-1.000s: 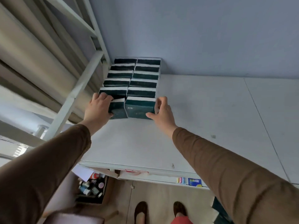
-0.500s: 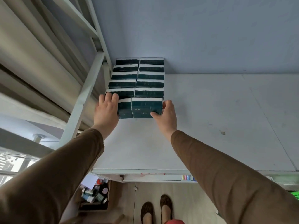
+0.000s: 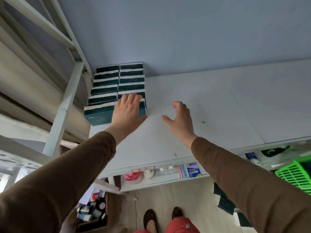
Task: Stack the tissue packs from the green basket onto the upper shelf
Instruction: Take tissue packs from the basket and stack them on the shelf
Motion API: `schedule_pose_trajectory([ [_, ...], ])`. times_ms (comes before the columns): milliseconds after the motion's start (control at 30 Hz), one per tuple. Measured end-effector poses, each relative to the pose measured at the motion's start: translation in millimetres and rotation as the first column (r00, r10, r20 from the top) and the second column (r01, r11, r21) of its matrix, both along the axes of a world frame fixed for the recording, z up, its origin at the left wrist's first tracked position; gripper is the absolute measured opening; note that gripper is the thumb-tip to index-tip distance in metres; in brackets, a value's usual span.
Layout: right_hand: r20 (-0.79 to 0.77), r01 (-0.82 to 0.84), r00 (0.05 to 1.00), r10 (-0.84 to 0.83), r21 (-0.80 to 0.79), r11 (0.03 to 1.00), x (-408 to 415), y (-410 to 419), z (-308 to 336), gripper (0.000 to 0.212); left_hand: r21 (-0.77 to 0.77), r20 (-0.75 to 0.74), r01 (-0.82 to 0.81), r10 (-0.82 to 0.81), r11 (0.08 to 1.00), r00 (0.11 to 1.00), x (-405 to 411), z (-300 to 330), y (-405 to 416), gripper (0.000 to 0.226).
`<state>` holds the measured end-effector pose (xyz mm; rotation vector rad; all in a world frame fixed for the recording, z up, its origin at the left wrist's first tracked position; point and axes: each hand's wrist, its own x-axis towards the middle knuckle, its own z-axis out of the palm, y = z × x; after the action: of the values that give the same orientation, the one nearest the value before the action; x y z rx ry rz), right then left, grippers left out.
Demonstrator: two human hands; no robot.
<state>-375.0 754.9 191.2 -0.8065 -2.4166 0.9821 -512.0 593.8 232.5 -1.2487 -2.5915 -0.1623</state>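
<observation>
The packs (image 3: pixel 107 91) stand in two dark green columns at 11 o'clock on the shelf (image 3: pixel 210 105), against the wall (image 3: pixel 185 31). The left hand (image 3: pixel 127 111) lies flat, fingers spread, palm pressed on the front face of the nearest right-column pack, gripping nothing. The right hand (image 3: pixel 180 118), at 3 o'clock of the left, hovers empty with fingers splayed, apart from the packs. The basket (image 3: pixel 296 175) sits at 4 o'clock, below the shelf edge.
</observation>
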Motion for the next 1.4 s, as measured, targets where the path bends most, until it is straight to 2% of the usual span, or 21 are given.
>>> schedule_pose_trajectory([
  [200,0.086,0.162,0.98,-0.177,0.158,0.974,143,69,13,0.048,-0.017,0.091,0.275,-0.272,0.961,0.958,98,4,104,0.064],
  [433,0.173,0.392,0.894,-0.413,0.142,0.909,362,145,-5,0.044,0.013,0.188,0.544,-0.537,0.839,0.823,282,-14,234,0.058],
  [567,0.242,0.453,0.846,-0.475,0.143,0.88,484,196,-24,0.042,0.001,0.251,0.606,-0.587,0.795,0.77,397,-40,300,0.058],
  [733,0.359,0.491,0.788,-0.5,0.124,0.862,594,258,-43,0.04,-0.029,0.37,0.611,-0.559,0.791,0.742,512,-76,368,0.058],
  [867,0.388,0.518,0.776,-0.497,0.055,0.853,650,311,-64,0.039,-0.06,0.431,0.638,-0.557,0.767,0.71,567,-108,419,0.057],
  [1100,0.461,0.598,0.742,-0.486,-0.129,0.791,699,410,-119,0.045,-0.135,0.503,0.663,-0.525,0.736,0.686,606,-174,532,0.054],
  [1267,0.467,0.645,0.744,-0.477,-0.318,0.695,707,484,-174,0.056,-0.266,0.49,0.714,-0.546,0.648,0.679,611,-230,609,0.055],
  [1400,0.515,0.67,0.73,-0.449,-0.41,0.619,697,539,-232,0.059,-0.407,0.437,0.729,-0.584,0.551,0.684,609,-282,656,0.059],
])
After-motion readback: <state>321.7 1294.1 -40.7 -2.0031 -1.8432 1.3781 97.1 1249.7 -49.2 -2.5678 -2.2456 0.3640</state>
